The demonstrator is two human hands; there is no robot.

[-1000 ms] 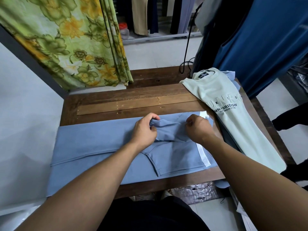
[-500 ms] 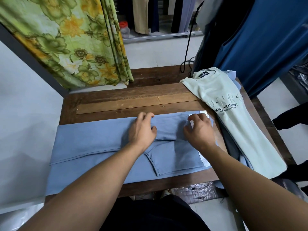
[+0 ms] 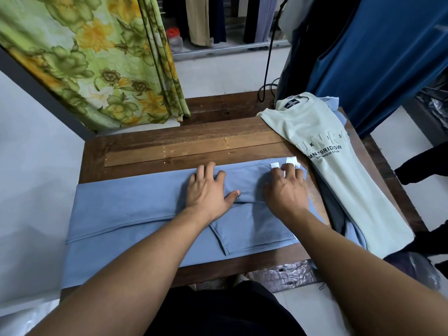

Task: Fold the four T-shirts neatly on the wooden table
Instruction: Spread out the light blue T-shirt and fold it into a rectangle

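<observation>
Pressing down on the blue T-shirt (image 3: pixel 121 209), the left hand (image 3: pixel 208 190) and right hand (image 3: pixel 286 190) lie flat with fingers spread, gripping nothing; it lies folded along the wooden worktop (image 3: pixel 169 144), the pale green T-shirt (image 3: pixel 339 190) beside it at the right

A green curtain (image 3: pixel 97 64) printed with yellow flowers hangs at the upper left. A dark grey frame strip (image 3: pixel 43 93) runs diagonally along its lower edge, with a white wall (image 3: pixel 29 170) below it. Farther back, a clear jar (image 3: pixel 175 41) with a red lid stands on the pale floor (image 3: pixel 218 76) beside a metal rail (image 3: pixel 230 47). Beige trousers (image 3: pixel 197 20) and darker clothes hang above that rail. A black cable (image 3: pixel 267 57) drops from the top and coils near the floor. A deep blue hanging garment (image 3: pixel 388 59) fills the upper right. Crinkled silvery plastic (image 3: pixel 278 275) lies low at the bottom, and the dark shapes (image 3: pixel 421 166) at the right edge are possibly someone's limbs
</observation>
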